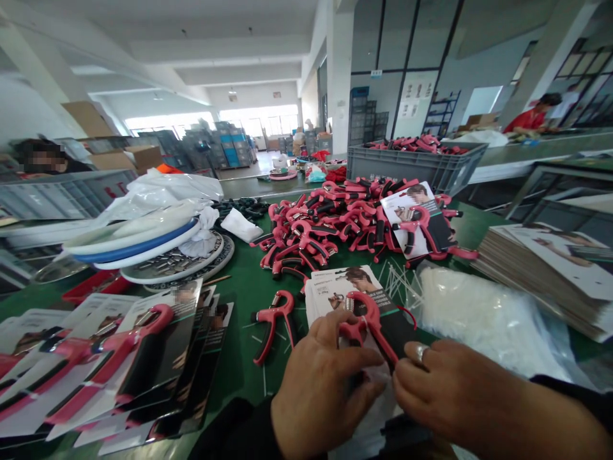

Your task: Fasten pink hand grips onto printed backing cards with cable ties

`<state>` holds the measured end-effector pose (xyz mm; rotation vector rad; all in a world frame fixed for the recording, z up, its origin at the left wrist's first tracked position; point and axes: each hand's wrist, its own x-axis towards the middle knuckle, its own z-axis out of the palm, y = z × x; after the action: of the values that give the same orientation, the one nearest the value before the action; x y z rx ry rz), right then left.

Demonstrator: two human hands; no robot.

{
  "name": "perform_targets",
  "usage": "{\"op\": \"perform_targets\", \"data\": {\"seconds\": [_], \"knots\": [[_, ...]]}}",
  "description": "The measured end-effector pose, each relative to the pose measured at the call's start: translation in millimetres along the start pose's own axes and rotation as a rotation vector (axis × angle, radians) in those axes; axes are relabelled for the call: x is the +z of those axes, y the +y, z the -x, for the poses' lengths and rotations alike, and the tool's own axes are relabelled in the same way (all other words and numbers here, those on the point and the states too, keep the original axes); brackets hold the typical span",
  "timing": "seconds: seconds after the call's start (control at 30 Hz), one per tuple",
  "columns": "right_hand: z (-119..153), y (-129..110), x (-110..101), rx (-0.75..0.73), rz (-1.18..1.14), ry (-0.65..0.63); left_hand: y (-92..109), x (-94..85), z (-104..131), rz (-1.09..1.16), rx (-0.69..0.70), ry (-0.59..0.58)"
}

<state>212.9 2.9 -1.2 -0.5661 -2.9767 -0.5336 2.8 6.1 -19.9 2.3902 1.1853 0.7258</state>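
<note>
A pink and black hand grip with a metal spring lies on a printed cardboard card, in front of me. My left hand is closed around the grip's left handle, thumb and forefinger bent in between the handles. Beside the right handle, my right hand, a ring on one finger, has its fingers pinched together; what they pinch is hidden. Another hand grip rests on the green table, left of the card. Several carded grips overlap at the left.
A heap of hand grips spreads behind the card. Loose white cable ties lie by a plastic bag. Stacked cards stand at right, plates at left, and a grey crate behind. Other people sit farther off.
</note>
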Motion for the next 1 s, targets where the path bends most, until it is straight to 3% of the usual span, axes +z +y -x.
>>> {"op": "perform_targets", "data": {"seconds": [0.2,0.53,0.63,0.8,0.9,1.0], "knots": [[4.3,4.0,4.2,-0.001,-0.047,0.027,1.3,4.0,-11.5,0.015,0.132,-0.025],[17.8,7.0,0.1,-0.017,-0.113,-0.014,5.6,-9.0,-18.3,-0.146,0.133,-0.183],[14.7,5.5,-2.4,0.115,-0.309,0.061,3.7,-10.1,-17.0,-0.103,0.102,-0.222],[0.0,-6.0,-2.0,0.382,-0.999,0.155,-4.1,-12.8,-16.1,0.029,0.106,-0.242],[-7.2,-5.0,-4.8,0.439,-1.177,0.074,-8.1,-14.4,-17.8,0.123,0.123,-0.296],[-9.2,-2.7,-10.2,0.402,-1.043,-0.107,-8.0,-12.1,-17.5,0.080,0.087,-0.278]]}}
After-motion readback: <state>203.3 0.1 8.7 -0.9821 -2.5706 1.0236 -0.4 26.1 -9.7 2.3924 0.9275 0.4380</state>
